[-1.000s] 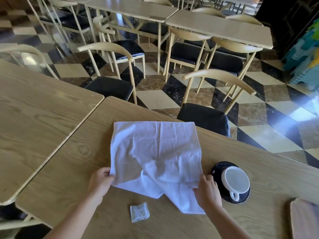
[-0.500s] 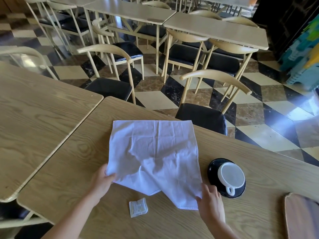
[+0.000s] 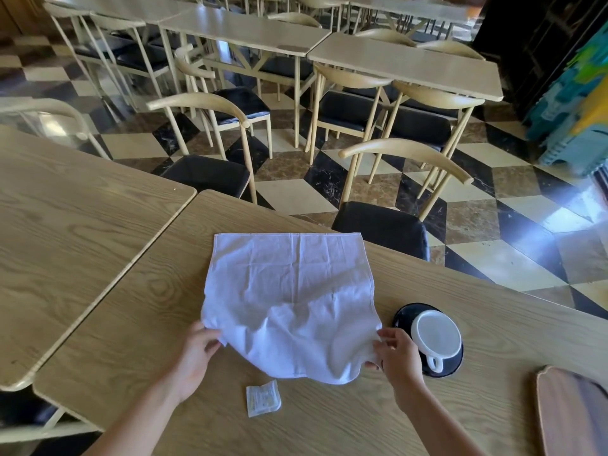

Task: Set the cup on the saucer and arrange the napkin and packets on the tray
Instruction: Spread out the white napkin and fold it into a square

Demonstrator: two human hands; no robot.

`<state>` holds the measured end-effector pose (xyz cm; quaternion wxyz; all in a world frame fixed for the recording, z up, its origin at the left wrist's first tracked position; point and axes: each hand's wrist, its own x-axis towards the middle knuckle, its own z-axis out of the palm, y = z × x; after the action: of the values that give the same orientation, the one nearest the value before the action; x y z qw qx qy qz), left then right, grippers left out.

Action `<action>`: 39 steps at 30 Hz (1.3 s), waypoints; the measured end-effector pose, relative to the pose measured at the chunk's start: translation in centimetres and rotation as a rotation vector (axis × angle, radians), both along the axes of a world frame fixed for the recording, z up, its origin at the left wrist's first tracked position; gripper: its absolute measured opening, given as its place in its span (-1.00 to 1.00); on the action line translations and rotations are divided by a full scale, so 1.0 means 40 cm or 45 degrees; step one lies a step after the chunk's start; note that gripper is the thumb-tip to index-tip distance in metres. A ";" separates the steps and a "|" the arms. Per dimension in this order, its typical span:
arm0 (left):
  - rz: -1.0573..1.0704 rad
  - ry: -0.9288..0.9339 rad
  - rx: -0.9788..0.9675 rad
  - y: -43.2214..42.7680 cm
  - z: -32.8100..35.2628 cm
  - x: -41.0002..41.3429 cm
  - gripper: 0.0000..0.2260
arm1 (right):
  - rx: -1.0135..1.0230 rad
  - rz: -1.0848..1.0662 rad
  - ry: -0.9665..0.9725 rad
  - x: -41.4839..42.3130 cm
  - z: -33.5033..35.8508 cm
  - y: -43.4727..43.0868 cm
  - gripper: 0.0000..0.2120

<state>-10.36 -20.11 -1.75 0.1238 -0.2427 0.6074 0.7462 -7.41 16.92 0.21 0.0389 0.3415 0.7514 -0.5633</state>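
a black, cream and brown checkered floor (image 3: 296,195) fills the far half of the view, crowded with pale wooden chairs with black seats (image 3: 381,225) and long pale tables (image 3: 404,62). nearer the person, two light oak-grain tables stand edge to edge: the left-hand table (image 3: 65,241) and the work table (image 3: 131,324), which carries everything.

a white cloth napkin (image 3: 289,291) lies spread in the middle of the work table. its far half is flat and creased, while its near edge is lifted off the wood and rumpled. at the lower right corner, cut off by the frame, lies a reddish-brown wooden tray (image 3: 575,416) with a scalloped rim, well apart from the napkin.

between napkin and tray sits a round black saucer (image 3: 403,319) with a white ceramic cup (image 3: 436,337) upright on it, handle pointing toward the person. the saucer lies just beside the napkin's near right corner.

the two hands are apart, one at each end of the raised near edge. the left hand (image 3: 194,357) pinches the near left corner. the right hand (image 3: 399,357) pinches the near right edge between thumb and fingers, just in front of the saucer.

a small square packet of clear and white wrapping (image 3: 263,398) lies flat on the table below the napkin's near edge, between the two forearms — touching neither the hands nor the cloth.
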 end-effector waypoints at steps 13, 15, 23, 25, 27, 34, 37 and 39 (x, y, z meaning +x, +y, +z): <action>0.031 0.178 -0.530 -0.050 0.060 0.040 -0.86 | -0.223 0.007 0.157 -0.011 0.027 0.037 -0.74; -0.094 0.064 -0.406 -0.052 0.056 0.061 -0.84 | -0.202 0.026 0.138 0.000 0.021 0.036 -0.74; -0.027 -0.200 -0.607 -0.100 0.013 0.130 -0.65 | 0.168 0.233 0.067 0.051 -0.003 0.048 -0.69; 0.042 -0.249 -0.544 -0.107 0.006 0.144 -0.81 | 0.149 0.237 0.028 0.065 -0.014 0.058 -0.71; 0.085 -0.293 -0.476 -0.114 0.006 0.156 -0.84 | 0.115 0.240 0.026 0.075 -0.015 0.069 -0.62; -0.056 -0.227 -0.366 -0.147 0.040 0.200 -0.43 | 0.390 0.598 0.130 0.117 0.001 0.094 -0.50; -0.162 -0.133 -0.570 -0.143 0.059 0.223 -0.52 | 0.574 0.641 0.146 0.131 0.000 0.105 -0.56; -0.126 -0.081 -0.631 -0.136 0.076 0.229 -0.62 | 0.602 0.615 0.133 0.137 0.005 0.111 -0.60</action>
<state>-1.21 -25.56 1.30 0.1159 -0.2590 0.7787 0.5595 -1.91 21.36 0.43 0.0526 0.1240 0.9213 -0.3647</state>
